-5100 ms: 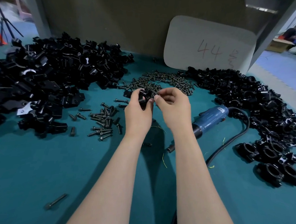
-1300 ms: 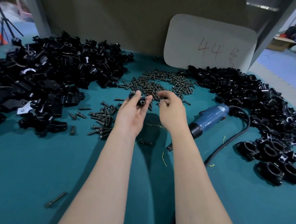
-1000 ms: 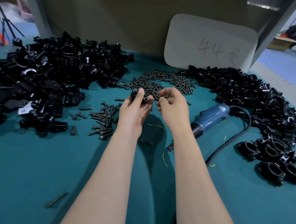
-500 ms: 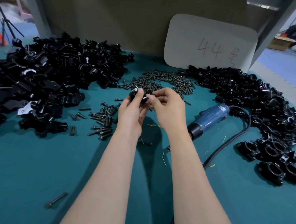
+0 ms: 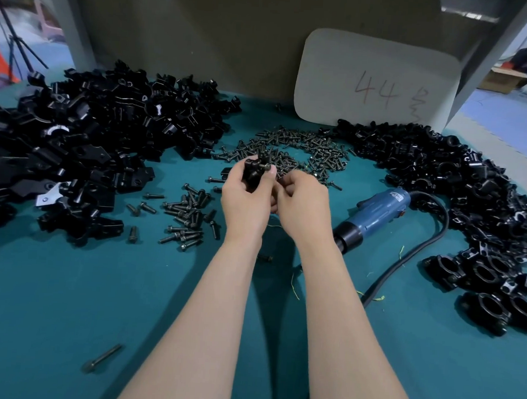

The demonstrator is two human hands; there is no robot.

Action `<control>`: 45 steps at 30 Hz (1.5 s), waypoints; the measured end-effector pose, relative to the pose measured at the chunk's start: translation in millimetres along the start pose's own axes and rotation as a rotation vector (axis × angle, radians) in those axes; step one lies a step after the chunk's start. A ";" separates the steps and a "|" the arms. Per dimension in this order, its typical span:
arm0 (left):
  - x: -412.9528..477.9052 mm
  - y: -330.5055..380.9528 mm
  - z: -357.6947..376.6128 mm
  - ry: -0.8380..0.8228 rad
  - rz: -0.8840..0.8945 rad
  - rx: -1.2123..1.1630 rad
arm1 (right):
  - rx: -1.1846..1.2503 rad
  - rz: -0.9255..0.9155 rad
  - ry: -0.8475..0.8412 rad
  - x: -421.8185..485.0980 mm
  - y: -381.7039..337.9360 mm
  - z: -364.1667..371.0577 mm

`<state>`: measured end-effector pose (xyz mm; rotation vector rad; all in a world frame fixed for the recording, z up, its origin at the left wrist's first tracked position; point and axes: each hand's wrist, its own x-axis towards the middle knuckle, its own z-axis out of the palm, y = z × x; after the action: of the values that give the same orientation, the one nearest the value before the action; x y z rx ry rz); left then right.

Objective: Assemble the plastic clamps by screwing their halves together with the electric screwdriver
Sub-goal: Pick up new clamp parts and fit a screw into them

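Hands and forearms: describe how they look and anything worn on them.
The left hand and right hand are bare: no gloves, and no rings that show. The left forearm and right forearm are bare too, with no sleeve, watch or bracelet in view down to the bottom edge of the picture.

The scene is taken from one head-worn camera (wide-angle), faced forward and down at the table [image 5: 48,309]. The left hand [image 5: 245,198] and right hand [image 5: 303,208] are seen near, at centre.
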<state>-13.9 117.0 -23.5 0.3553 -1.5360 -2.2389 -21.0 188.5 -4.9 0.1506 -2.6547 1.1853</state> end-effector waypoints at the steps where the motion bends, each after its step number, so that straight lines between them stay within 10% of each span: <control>1: -0.2 -0.1 -0.1 -0.005 0.010 0.006 | -0.004 0.003 -0.026 -0.9 0.3 -1.1; 33: -1.3 -1.1 1.7 0.019 -0.053 0.056 | 0.195 0.164 -0.122 2.8 -1.8 -3.4; 45: 0.2 -3.2 -0.8 0.042 0.018 0.149 | -0.097 -0.009 -0.148 -2.4 -1.3 2.8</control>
<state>-14.3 117.2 -26.8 0.4272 -1.6809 -2.0956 -18.9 185.5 -6.4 0.2427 -2.8295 1.0784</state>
